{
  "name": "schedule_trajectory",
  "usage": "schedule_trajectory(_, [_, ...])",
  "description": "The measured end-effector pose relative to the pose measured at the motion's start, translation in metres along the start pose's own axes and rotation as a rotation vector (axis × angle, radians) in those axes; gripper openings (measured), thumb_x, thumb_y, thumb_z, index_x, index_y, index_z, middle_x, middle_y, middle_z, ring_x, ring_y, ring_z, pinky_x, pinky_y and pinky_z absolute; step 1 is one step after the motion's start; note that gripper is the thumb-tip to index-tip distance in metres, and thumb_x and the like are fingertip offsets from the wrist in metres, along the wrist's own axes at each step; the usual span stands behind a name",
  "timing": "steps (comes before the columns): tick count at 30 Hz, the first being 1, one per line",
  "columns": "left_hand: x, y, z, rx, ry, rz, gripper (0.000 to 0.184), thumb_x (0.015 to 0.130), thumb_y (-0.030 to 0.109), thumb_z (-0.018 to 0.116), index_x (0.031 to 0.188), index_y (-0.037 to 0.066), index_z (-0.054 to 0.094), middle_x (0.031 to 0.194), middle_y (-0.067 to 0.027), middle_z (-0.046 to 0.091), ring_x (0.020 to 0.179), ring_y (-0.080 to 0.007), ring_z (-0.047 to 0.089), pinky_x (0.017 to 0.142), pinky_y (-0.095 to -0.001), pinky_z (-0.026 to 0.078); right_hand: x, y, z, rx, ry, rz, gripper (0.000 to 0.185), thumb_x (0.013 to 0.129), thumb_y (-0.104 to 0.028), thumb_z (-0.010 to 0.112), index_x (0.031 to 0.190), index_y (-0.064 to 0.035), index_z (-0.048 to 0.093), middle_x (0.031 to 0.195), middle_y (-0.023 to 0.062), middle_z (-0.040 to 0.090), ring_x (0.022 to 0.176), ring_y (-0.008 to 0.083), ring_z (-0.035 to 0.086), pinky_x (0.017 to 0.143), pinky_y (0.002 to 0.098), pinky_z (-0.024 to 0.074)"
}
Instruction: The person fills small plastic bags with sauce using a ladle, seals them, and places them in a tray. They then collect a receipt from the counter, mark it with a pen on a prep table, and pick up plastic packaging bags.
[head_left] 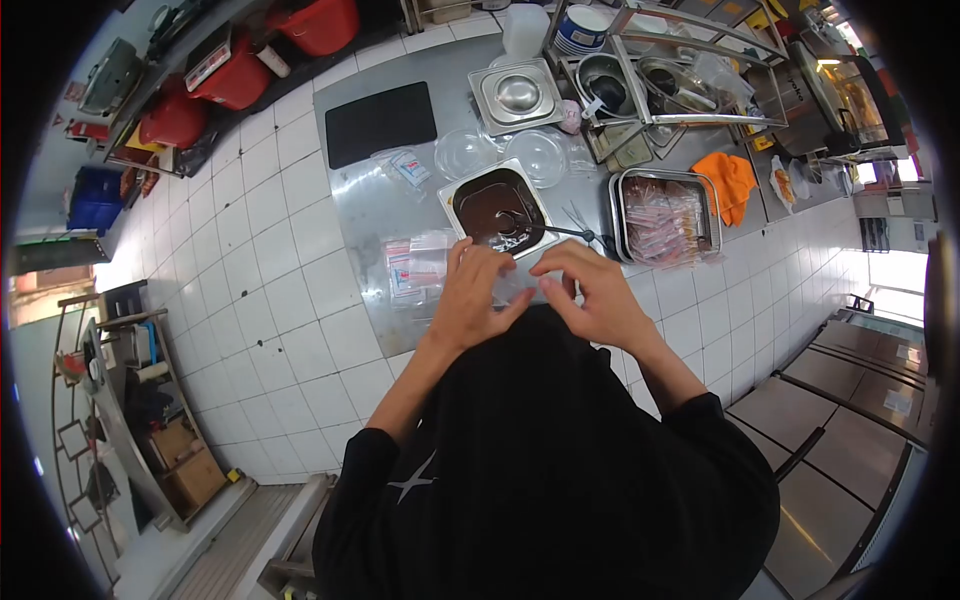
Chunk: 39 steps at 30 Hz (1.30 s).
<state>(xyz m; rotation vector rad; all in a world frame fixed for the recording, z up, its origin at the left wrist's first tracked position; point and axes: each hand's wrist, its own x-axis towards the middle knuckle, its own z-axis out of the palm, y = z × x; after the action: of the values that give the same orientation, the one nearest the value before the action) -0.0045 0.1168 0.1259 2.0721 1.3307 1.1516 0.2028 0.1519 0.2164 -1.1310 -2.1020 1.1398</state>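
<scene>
Just in front of the pan (pixel 478 176), the left hand (pixel 474 298) and right hand (pixel 597 300) curl about a clear bag (pixel 521 284); whether they pinch it, I cannot tell. The ladle (pixel 562 230) crosses the pan's rim, presumably keeping its handle reachable.

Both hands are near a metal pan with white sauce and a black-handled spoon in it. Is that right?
The sauce is dark brown, not white, as the head view shows. The left hand and right hand are near the metal pan, with the black-handled spoon in it.
</scene>
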Motion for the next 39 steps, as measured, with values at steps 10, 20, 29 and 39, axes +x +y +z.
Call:
schedule_trajectory(10, [-0.001,-0.010,0.009,-0.161,-0.312,0.055,0.056,0.068,0.011,0.079,0.118,0.004,0.055,0.105,-0.0148,0.056,0.098,-0.0363,0.060,0.086,-0.0444,0.050,0.005,0.003,0.030,-0.171,-0.548,0.181,0.045,0.100,-0.045,0.057,0.108,-0.0027,0.071,0.113,0.0181,0.072,0.099,0.0389,0.069,0.086,0.0489,0.0535])
schedule_trajectory(20, [-0.012,-0.021,0.012,-0.055,-0.263,0.086,0.048,0.068,0.006,0.075,0.111,0.004,0.057,0.101,-0.0141,0.061,0.098,-0.0364,0.061,0.087,-0.0447,0.050,0.001,0.007,0.026,-0.223,-0.566,0.165,0.062,0.095,-0.065,0.056,0.110,-0.0063,0.070,0.105,0.0177,0.073,0.098,0.0406,0.069,0.085,0.0510,0.0531])
schedule_trajectory(29, [-0.010,-0.010,0.019,-0.135,-0.304,0.089,0.042,0.070,0.006,0.075,0.109,0.006,0.060,0.101,-0.0134,0.063,0.098,-0.0368,0.062,0.086,-0.0441,0.053,-0.001,0.011,0.032,-0.268,-0.666,0.152,0.073,0.088,-0.077,0.057,0.102,-0.0068,0.074,0.097,0.0187,0.071,0.093,0.0412,0.069,0.084,0.0522,0.0535])
schedule_trajectory(39, [-0.003,-0.014,0.022,-0.077,-0.127,0.213,0.041,0.067,0.006,0.076,0.105,0.004,0.062,0.100,-0.0111,0.063,0.097,-0.0333,0.062,0.087,-0.0431,0.052,-0.023,0.018,0.038,-0.388,-0.451,0.021,0.064,0.093,-0.068,0.057,0.114,-0.0085,0.071,0.121,0.0195,0.062,0.101,0.0393,0.068,0.084,0.0503,0.0549])
